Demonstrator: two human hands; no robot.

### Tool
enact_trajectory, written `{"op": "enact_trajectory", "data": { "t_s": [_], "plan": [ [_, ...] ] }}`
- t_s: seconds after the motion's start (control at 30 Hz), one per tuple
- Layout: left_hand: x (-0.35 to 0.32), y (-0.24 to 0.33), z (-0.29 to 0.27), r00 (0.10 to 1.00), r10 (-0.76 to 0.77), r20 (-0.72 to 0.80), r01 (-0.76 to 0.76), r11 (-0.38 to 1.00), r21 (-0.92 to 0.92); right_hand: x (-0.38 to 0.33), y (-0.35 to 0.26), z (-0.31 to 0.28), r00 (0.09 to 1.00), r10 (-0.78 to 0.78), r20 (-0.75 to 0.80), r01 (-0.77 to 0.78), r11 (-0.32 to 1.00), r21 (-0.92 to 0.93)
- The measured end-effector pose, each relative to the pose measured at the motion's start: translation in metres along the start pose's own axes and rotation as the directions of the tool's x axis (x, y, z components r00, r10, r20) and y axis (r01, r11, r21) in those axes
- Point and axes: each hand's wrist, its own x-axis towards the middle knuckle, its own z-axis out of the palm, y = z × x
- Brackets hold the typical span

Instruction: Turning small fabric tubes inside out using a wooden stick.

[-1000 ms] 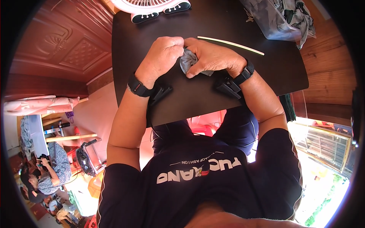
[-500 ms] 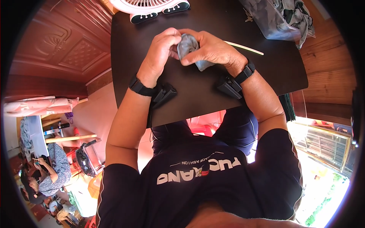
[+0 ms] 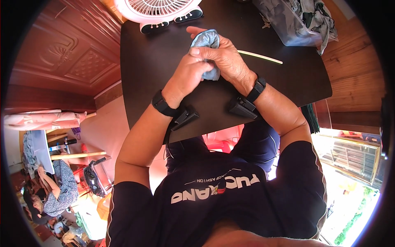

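Observation:
Above the dark table, a small grey-blue piece of fabric [image 3: 206, 39], bunched and curved like a pouch, is held between my two hands. My right hand [image 3: 230, 59] grips it from the right, its thumb across the front and its other fingers mostly hidden behind. From the left, my left hand [image 3: 187, 76] closes on the fabric's lower part, its fingers curled at the cloth and partly blurred. The two hands touch each other. Each wrist wears a black strap with a dark box-like device hanging below it.
A white fan [image 3: 158, 10] stands at the table's far left. A thin pale strip [image 3: 261, 56] lies right of my hands. The far right corner carries a clear plastic bin [image 3: 294, 35] heaped with grey cloth. At lower left, another person [image 3: 57, 191] sits at a table.
Both hands have turned the fabric more upright. My left hand has moved right and nearer to me, now against the cloth's lower part. The right hand has shifted slightly left.

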Motion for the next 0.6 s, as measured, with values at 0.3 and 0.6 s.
{"op": "enact_trajectory", "data": {
  "t_s": [0.3,0.6],
  "plan": [
    [-0.004,0.009,0.006,0.974,-0.219,0.061,0.209,0.969,0.133,0.001,-0.021,-0.008,0.989,0.071,0.127,-0.070,0.997,-0.012],
    [-0.002,0.014,-0.027,0.996,-0.017,-0.084,0.013,0.999,-0.047,0.003,-0.011,-0.015,0.897,0.359,0.257,-0.154,0.800,-0.580]
  ]
}}
